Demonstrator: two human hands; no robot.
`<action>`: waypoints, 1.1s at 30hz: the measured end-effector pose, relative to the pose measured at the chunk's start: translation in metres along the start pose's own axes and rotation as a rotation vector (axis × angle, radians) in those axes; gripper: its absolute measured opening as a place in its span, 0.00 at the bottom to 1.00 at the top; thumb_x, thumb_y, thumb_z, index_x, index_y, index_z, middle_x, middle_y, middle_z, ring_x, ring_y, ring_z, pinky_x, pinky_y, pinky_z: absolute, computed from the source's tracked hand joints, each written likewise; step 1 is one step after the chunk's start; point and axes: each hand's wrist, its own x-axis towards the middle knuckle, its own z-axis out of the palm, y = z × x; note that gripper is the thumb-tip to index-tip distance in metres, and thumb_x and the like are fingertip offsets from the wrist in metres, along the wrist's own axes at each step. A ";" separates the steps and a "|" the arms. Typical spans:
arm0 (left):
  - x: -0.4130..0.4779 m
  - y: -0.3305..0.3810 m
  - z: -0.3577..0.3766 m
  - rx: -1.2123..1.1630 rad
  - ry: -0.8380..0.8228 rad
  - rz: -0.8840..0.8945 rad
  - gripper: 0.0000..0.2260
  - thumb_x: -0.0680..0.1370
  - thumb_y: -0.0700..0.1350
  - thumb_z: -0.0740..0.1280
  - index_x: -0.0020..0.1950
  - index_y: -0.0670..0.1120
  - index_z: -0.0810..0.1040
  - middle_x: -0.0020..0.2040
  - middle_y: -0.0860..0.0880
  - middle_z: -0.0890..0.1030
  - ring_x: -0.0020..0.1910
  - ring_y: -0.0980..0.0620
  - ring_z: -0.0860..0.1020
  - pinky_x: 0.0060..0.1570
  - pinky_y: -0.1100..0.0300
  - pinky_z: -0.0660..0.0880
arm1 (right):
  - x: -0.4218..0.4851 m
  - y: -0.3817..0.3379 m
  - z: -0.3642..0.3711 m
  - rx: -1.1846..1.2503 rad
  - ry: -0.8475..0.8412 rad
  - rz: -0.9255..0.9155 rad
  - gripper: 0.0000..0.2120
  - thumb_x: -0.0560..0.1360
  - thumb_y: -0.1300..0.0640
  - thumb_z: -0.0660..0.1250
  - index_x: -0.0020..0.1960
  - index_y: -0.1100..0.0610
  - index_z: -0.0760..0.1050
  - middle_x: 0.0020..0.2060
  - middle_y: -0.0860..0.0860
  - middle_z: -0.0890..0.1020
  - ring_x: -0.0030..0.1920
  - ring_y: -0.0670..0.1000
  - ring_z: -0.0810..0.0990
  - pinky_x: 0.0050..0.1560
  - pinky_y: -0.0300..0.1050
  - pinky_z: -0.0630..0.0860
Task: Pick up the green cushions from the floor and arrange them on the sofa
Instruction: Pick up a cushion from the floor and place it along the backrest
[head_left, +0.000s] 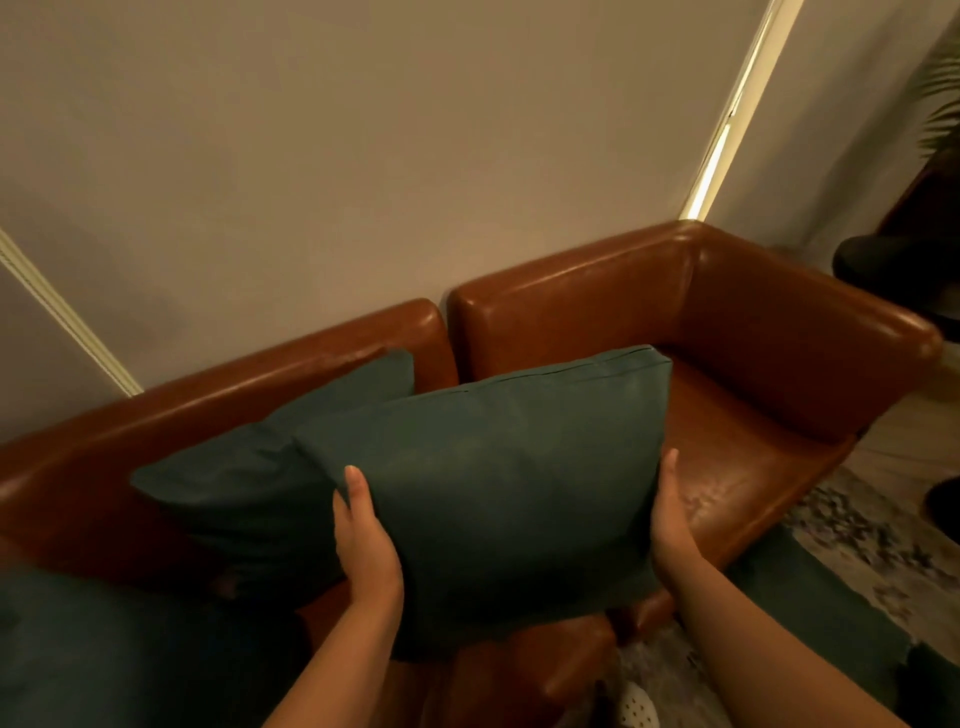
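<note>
We steady a green cushion (498, 483) upright over the sofa (571, 291) seat. Left hand (366, 545) and right hand (670, 525) clamp its side edges, fingers (357, 493) pinched tight — apparently to square it beside the second cushion (249, 483) leaning on the sofa back.

Living room in a home, that one was: a glossy brown leather sofa (727, 322) with boxy arms stood against a plain beige wall (363, 130). Dark green square fabric cushions (493, 478) were at its seat, a grey patterned rug (857, 530) lay just beside, and green palm fronds (943, 98) showed at the corner.
</note>
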 end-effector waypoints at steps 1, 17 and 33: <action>0.002 -0.003 0.005 0.007 0.007 -0.002 0.32 0.72 0.71 0.58 0.70 0.55 0.70 0.65 0.55 0.74 0.66 0.52 0.71 0.71 0.48 0.63 | 0.010 -0.002 0.000 0.000 -0.012 -0.002 0.64 0.48 0.13 0.51 0.74 0.50 0.64 0.73 0.53 0.66 0.73 0.58 0.64 0.74 0.58 0.58; 0.019 -0.050 0.200 0.002 0.232 -0.034 0.22 0.79 0.60 0.57 0.70 0.54 0.69 0.60 0.55 0.74 0.60 0.53 0.71 0.60 0.57 0.64 | 0.227 -0.096 -0.028 -0.191 -0.277 0.073 0.61 0.53 0.13 0.50 0.75 0.49 0.62 0.75 0.52 0.63 0.75 0.58 0.59 0.74 0.61 0.54; 0.068 -0.070 0.251 -0.044 0.221 -0.009 0.18 0.78 0.57 0.61 0.66 0.54 0.72 0.59 0.57 0.78 0.59 0.57 0.75 0.60 0.57 0.69 | 0.308 -0.155 0.012 -0.219 -0.605 0.047 0.55 0.59 0.17 0.49 0.76 0.49 0.59 0.74 0.51 0.64 0.75 0.55 0.60 0.72 0.55 0.58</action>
